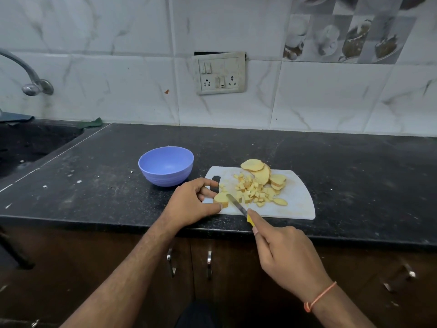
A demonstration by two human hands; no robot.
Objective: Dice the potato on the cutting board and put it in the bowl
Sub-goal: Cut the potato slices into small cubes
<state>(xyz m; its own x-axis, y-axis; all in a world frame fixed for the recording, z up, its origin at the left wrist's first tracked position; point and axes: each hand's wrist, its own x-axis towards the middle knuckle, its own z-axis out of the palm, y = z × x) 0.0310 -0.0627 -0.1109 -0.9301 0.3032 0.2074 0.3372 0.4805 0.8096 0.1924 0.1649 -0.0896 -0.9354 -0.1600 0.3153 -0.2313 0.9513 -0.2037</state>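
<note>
A white cutting board point(295, 204) lies on the black counter. On it are a pile of small potato cubes point(251, 191), a stack of round potato slices point(260, 171) at the back and a few more slices at the right. My left hand point(191, 202) pinches a stack of potato slices point(221, 198) at the board's left end. My right hand point(283, 254) grips a yellow-handled knife point(238, 205) whose blade rests against that stack. An empty blue bowl point(166, 165) stands left of the board.
A sink point(28, 143) with a tap point(30, 76) is at the far left. A switch and socket plate point(218, 73) is on the tiled wall. The counter's front edge point(94, 220) runs above cabinet doors with metal handles.
</note>
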